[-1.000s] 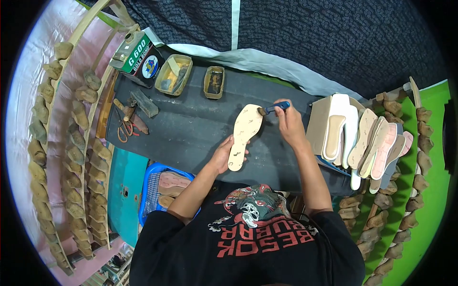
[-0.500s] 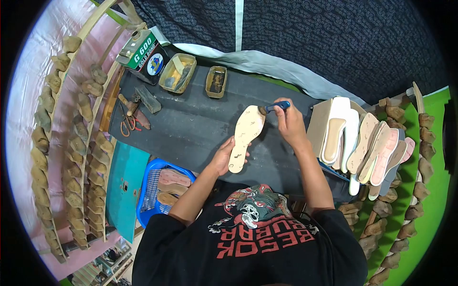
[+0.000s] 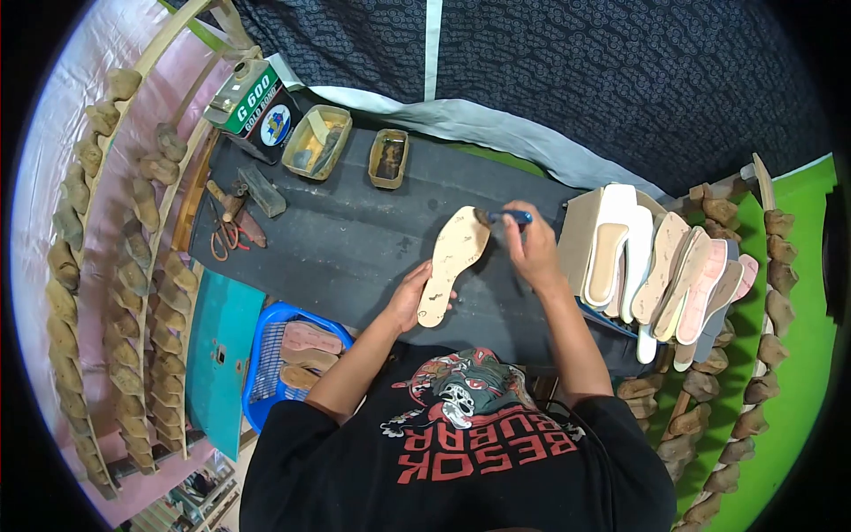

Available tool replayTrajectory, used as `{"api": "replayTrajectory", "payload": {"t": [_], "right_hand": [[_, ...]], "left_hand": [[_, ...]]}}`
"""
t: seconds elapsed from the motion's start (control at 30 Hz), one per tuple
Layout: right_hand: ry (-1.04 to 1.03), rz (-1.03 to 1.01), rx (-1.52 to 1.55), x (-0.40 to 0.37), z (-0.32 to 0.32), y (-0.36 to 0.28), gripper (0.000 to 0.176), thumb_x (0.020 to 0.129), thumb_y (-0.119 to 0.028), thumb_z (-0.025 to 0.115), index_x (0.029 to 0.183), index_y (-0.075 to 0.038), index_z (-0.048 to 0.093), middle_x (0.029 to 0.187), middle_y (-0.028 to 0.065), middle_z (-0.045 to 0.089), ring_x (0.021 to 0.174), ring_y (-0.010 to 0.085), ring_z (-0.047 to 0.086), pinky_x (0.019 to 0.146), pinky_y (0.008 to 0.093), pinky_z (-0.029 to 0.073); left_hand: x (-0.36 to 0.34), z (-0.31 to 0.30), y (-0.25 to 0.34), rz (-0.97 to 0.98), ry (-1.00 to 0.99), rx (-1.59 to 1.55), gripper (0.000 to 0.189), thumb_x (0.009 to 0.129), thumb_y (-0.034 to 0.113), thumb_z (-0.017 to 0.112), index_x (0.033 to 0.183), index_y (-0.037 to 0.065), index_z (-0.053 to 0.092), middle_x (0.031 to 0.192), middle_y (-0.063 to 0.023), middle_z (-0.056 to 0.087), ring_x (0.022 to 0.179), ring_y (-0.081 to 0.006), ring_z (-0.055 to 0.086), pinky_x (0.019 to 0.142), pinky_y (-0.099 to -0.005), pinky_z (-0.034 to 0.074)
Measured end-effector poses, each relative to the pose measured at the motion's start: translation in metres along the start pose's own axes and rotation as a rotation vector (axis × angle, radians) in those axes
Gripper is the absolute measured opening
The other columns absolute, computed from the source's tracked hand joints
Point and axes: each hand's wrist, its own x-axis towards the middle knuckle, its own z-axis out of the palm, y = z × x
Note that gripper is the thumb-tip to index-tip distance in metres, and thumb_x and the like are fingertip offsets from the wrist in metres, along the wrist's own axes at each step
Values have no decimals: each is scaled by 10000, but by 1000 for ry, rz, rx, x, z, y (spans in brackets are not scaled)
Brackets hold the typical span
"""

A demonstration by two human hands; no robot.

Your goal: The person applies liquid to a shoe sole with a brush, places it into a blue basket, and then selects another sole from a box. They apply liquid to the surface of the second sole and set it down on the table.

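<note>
A pale, speckled insole (image 3: 452, 262) is held above the dark table, its wide end pointing away from me. My left hand (image 3: 415, 294) is closed around its narrow heel end, with fingertips showing at the right edge. My right hand (image 3: 533, 249) grips a blue-handled brush (image 3: 511, 217), whose dark tip meets the upper right edge of the insole. The underside of the insole is hidden.
The dark table (image 3: 346, 248) carries a glue can (image 3: 257, 111), two plastic tubs (image 3: 317, 142) (image 3: 388, 160), scissors (image 3: 223, 238) and tools at the left. A blue basket (image 3: 266, 363) holds insoles. More insoles (image 3: 656, 266) fill a box at the right. Racks of shoe lasts flank both sides.
The whole view has shifted slightly, moving most table items leftward. The brush has moved a little lower along the insole's upper right edge, and its handle now lies flatter.
</note>
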Motion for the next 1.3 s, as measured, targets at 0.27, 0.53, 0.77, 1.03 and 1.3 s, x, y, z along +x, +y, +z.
{"api": "replayTrajectory", "payload": {"t": [0.27, 0.53, 0.77, 1.03, 1.3], "right_hand": [[4, 5, 21, -15, 5, -3, 145, 974, -74, 648, 1077, 22, 613, 953, 184, 684, 797, 335, 693, 697, 386, 542], [117, 116, -52, -14, -2, 6, 161, 984, -82, 646, 1100, 27, 624, 966, 175, 697, 778, 311, 701, 696, 367, 554], [17, -25, 46, -35, 19, -11, 157, 945, -53, 673, 1076, 17, 624, 970, 183, 694, 818, 351, 703, 730, 388, 553], [150, 211, -14, -28, 0, 12, 175, 997, -93, 625, 1121, 30, 621, 1012, 198, 696, 862, 360, 705, 764, 391, 557], [26, 26, 17, -45, 10, -11, 178, 958, -52, 659, 1113, 26, 618, 992, 205, 692, 849, 362, 708, 767, 399, 558]], "left_hand": [[8, 8, -11, 16, 2, 18, 449, 1104, 349, 402, 1438, 56, 467, 1152, -115, 661, 916, -236, 716, 757, -379, 629], [3, 8, -13, -7, 40, 102, 480, 1106, 360, 407, 1470, 49, 454, 1163, -113, 666, 926, -226, 720, 758, -366, 632], [10, 9, -18, 26, 48, 88, 440, 1117, 339, 394, 1437, 48, 472, 1131, -102, 667, 897, -207, 719, 727, -343, 627], [4, 20, -8, 16, 53, 154, 465, 1113, 342, 410, 1465, 44, 471, 1130, -97, 666, 876, -196, 714, 711, -336, 628], [3, 23, -10, -3, 63, 183, 500, 1113, 365, 401, 1494, 45, 446, 1168, -107, 659, 886, -209, 713, 726, -339, 624]]}}
